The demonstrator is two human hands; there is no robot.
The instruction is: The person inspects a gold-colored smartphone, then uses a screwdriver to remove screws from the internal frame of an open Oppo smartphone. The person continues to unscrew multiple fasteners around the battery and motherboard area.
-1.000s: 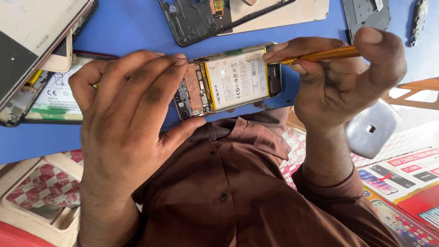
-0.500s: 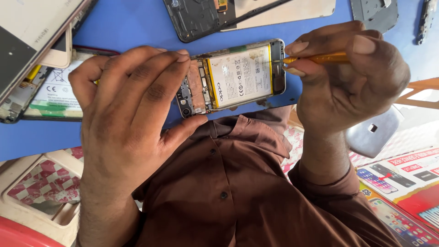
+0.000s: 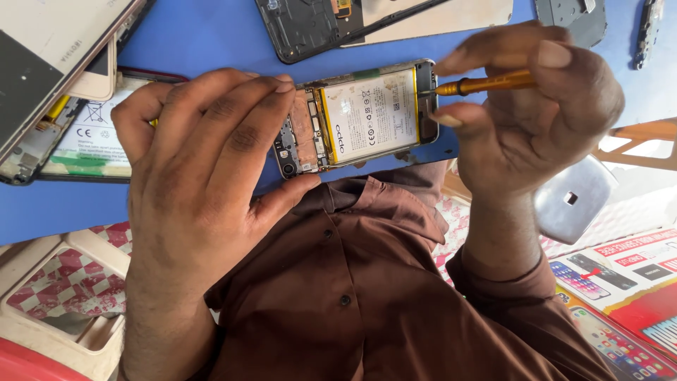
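Observation:
An opened phone point(image 3: 356, 118) with its back cover off lies on the blue mat point(image 3: 204, 42), its white battery and circuit board showing. My left hand point(image 3: 204, 169) grips the phone's left end, fingers over the top edge and thumb under the lower edge. My right hand point(image 3: 536, 106) pinches a thin yellow-handled screwdriver point(image 3: 486, 83), held level. Its tip touches the phone's right end near the upper corner.
Another opened phone point(image 3: 77, 141) lies at the left beside a light-coloured device point(image 3: 49, 56). A dark phone frame point(image 3: 310, 25) and small parts point(image 3: 571, 17) lie at the top. A metal stool seat point(image 3: 575, 197) and printed phone leaflets point(image 3: 620, 282) sit below right, a plastic chair point(image 3: 63, 282) below left.
My right hand has shifted a little to the left and down, bringing the screwdriver tip onto the phone's right end. My left hand has kept its grip on the phone.

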